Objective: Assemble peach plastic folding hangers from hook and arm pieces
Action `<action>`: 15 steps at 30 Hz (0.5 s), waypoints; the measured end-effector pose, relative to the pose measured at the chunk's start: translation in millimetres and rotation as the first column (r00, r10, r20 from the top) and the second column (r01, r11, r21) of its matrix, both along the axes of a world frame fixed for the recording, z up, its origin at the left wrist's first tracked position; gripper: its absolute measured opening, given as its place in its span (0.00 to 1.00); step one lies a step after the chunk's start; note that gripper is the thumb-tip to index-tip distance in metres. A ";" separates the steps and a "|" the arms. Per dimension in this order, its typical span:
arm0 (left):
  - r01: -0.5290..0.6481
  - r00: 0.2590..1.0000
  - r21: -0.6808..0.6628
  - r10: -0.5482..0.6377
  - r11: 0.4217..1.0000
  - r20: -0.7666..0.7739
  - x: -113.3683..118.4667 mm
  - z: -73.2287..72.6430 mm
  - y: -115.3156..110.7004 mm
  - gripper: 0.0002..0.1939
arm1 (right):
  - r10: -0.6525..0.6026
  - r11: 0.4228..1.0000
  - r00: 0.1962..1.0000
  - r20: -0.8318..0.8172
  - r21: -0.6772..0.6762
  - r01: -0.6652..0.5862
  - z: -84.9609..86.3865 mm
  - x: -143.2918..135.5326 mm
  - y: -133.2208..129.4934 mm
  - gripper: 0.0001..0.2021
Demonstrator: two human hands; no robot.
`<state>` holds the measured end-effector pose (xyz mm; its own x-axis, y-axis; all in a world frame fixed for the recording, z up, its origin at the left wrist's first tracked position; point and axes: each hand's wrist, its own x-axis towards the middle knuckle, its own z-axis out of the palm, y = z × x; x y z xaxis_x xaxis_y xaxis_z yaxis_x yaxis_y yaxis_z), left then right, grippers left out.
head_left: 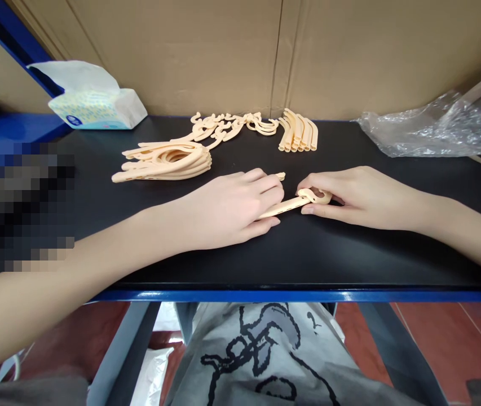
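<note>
The left hand (244,206) had its fingers curled shut around the bar of a cream hanger piece (285,208). The right hand (362,197) pinched the curly hook (320,197) at the other end — thumb on the near side, fingers on the far side. So the hanger piece was between the two hands, over the black table (350,259). Behind the left hand lay a stack of bent bars (172,160). Farther back was a heap of curvy bits (223,127) — with short tubes (298,132) just beside it. A tissue pack (96,107) sat back left; a clear bag (426,127) lay back right.
</note>
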<state>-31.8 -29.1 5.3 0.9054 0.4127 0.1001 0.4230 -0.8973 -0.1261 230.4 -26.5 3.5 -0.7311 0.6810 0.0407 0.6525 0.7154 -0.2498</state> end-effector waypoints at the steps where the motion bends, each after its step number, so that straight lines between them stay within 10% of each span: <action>1: -0.004 1.000 -0.001 0.004 1.000 -0.005 0.2 0.2 -0.2 0.17 | 0.000 1.000 1.000 0.001 -0.001 0.000 -0.2 0.2 0.1 0.19; 15: -0.003 1.000 -0.011 0.004 1.000 0.013 1.3 -0.3 -1.6 0.16 | -0.009 1.000 1.000 0.004 -0.015 0.009 0.9 -0.8 -0.3 0.19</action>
<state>-30.5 -30.7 5.0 0.9025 0.4170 0.1074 0.4277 -0.8971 -0.1111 229.5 -26.9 4.5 -0.7252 0.6880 0.0278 0.6598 0.7058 -0.2577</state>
